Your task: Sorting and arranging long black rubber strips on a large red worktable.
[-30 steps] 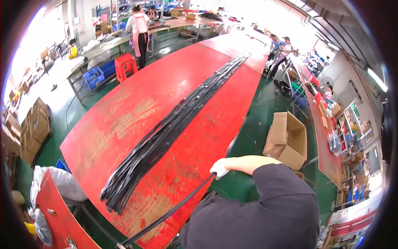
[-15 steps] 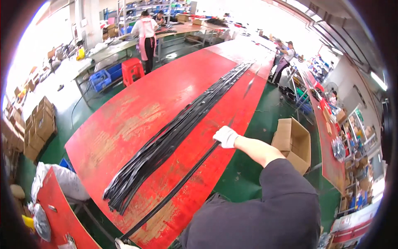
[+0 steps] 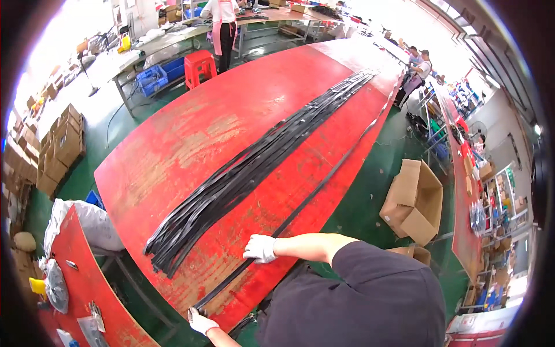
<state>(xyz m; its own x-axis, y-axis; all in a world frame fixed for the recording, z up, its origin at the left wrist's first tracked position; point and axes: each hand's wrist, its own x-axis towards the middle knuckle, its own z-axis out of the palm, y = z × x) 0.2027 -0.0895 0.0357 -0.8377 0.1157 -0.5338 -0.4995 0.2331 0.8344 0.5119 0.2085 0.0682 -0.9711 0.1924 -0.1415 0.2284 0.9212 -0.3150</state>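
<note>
A long, narrow black strip [image 3: 312, 194] lies lengthwise along the right side of the red table [image 3: 167, 139]. My left hand [image 3: 202, 321], in a white glove, pinches its near end at the table's front edge. Farther along the same strip, my gloved right hand [image 3: 260, 248] is closed over it, palm down. Left of that strip stretches a thick bundle of black strips [image 3: 248, 168], its loose near ends spread toward the front left corner. Neither hand touches the bundle.
Open cardboard boxes [image 3: 402, 208] stand on the floor to the right. A smaller red table [image 3: 72, 240] is at the near left. Beyond the far left edge are a red stool [image 3: 199, 65] and a person in a pink apron [image 3: 222, 26]; people work at the far right.
My right hand has slid back toward me along the strip, nearer my left hand. My left hand has come further into view. The view has shifted, and the strip lies straighter along the table.
</note>
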